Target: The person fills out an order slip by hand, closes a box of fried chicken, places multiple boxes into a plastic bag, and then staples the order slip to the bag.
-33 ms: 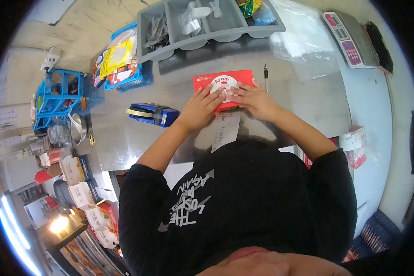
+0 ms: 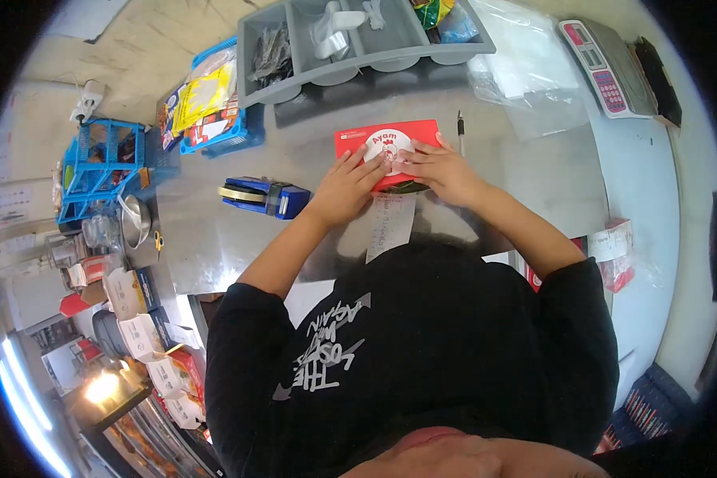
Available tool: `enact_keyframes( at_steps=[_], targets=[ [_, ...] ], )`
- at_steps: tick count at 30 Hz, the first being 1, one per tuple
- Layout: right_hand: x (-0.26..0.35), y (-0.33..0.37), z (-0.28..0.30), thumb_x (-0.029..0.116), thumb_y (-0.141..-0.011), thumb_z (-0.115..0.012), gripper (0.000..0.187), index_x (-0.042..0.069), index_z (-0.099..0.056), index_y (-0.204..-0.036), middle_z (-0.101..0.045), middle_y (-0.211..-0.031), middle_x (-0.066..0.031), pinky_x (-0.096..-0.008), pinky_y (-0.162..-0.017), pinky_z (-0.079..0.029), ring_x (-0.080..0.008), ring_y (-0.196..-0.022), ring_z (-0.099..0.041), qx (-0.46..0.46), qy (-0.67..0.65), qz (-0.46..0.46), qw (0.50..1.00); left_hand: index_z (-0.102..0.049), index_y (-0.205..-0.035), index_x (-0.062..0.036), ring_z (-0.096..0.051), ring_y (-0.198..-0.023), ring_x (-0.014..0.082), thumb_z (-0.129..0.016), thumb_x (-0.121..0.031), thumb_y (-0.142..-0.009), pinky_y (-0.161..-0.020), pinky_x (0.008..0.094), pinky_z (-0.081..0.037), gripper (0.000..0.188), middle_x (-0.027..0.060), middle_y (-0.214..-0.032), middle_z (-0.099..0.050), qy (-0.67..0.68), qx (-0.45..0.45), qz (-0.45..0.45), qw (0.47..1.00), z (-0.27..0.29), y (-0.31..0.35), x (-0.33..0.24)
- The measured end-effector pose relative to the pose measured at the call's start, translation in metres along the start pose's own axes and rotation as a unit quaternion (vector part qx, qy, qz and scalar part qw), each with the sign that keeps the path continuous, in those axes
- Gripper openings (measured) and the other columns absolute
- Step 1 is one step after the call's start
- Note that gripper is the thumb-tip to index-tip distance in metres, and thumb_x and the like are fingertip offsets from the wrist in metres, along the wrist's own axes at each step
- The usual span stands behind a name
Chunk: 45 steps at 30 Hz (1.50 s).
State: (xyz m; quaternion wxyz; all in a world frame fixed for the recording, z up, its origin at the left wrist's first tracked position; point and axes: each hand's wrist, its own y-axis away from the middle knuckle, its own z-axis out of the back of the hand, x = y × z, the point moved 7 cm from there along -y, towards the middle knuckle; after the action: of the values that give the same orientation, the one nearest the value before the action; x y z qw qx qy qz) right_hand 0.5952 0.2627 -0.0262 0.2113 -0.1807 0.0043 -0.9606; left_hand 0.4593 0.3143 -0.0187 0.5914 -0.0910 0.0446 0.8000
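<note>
A red cardboard food box with a white round emblem lies on the metal table in front of me. My left hand rests on its left part, fingers stretched out over the lid. From the other side my right hand lies across the lid, its fingers also extended and the fingertips close to those of the left. Something dark green shows at the near edge of the box, too little to name. A handwritten paper slip lies just on my side of the box. A black pen is to its right.
A blue tape dispenser stands left of my left hand. Behind the box is a grey compartment tray with utensils and packets. Blue baskets sit at the left, plastic bags and a scale at the right.
</note>
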Motion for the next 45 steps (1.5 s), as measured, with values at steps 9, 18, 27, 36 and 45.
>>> enact_keyframes(
  at_steps=[9,18,27,36,45],
  targets=[
    [0.006,0.01,0.004,0.031,-0.078,-0.057,0.053,0.024,-0.04,-0.127,-0.039,-0.131,-0.0037,-0.054,-0.099,-0.021,-0.0269,-0.122,-0.034,-0.044,-0.03,0.051,0.997,-0.042,-0.127,-0.0186,-0.027,-0.126,0.0296,-0.06,-0.014,-0.071,-0.101,0.0464,-0.025,0.059,0.0037,-0.131,-0.041,0.04,0.019,-0.012,0.999,0.005,-0.002,0.0],
    [0.011,0.005,-0.001,0.028,-0.074,-0.06,0.056,0.025,-0.042,-0.126,-0.041,-0.128,-0.002,-0.0532,-0.098,-0.025,-0.0257,-0.12,-0.036,-0.079,0.03,0.053,0.995,-0.041,-0.127,-0.0174,-0.031,-0.124,0.0281,-0.057,-0.017,-0.073,-0.101,0.0469,-0.024,0.056,0.0023,-0.131,-0.04,0.043,-0.021,-0.003,0.999,-0.002,0.01,-0.004],
    [0.009,-0.009,0.014,0.022,-0.076,-0.058,0.043,0.018,-0.05,-0.118,-0.047,-0.123,-0.0027,-0.0551,-0.099,-0.022,-0.0252,-0.118,-0.04,-0.063,0.041,0.025,0.997,-0.041,-0.125,-0.0136,-0.036,-0.12,0.0284,-0.055,-0.021,-0.075,-0.1,0.047,-0.025,0.053,0.0056,-0.128,-0.042,-0.059,-0.122,-0.002,0.991,-0.005,0.009,-0.003],
    [0.116,-0.162,-0.01,0.026,-0.079,-0.057,0.03,0.007,-0.06,-0.102,-0.061,-0.099,-0.0106,-0.0315,-0.078,-0.043,-0.0232,-0.094,-0.056,0.023,-0.31,-0.011,0.95,-0.051,-0.102,-0.0062,-0.048,-0.094,0.0306,-0.063,-0.023,-0.069,-0.079,0.0444,-0.035,0.038,0.0135,-0.102,-0.052,-0.024,-0.379,0.37,0.848,0.036,0.155,0.0],
    [0.129,-0.142,-0.065,0.03,-0.075,-0.06,0.029,0.002,-0.065,-0.081,-0.064,-0.076,-0.0136,-0.036,-0.065,-0.045,-0.0274,-0.067,-0.059,0.057,-0.37,-0.167,0.912,-0.058,-0.094,-0.0099,-0.051,-0.092,0.0255,-0.064,-0.031,-0.069,-0.081,0.0404,-0.035,0.033,0.0038,-0.097,-0.056,-0.01,-0.316,0.43,0.846,0.029,0.185,0.046]
  ],
)
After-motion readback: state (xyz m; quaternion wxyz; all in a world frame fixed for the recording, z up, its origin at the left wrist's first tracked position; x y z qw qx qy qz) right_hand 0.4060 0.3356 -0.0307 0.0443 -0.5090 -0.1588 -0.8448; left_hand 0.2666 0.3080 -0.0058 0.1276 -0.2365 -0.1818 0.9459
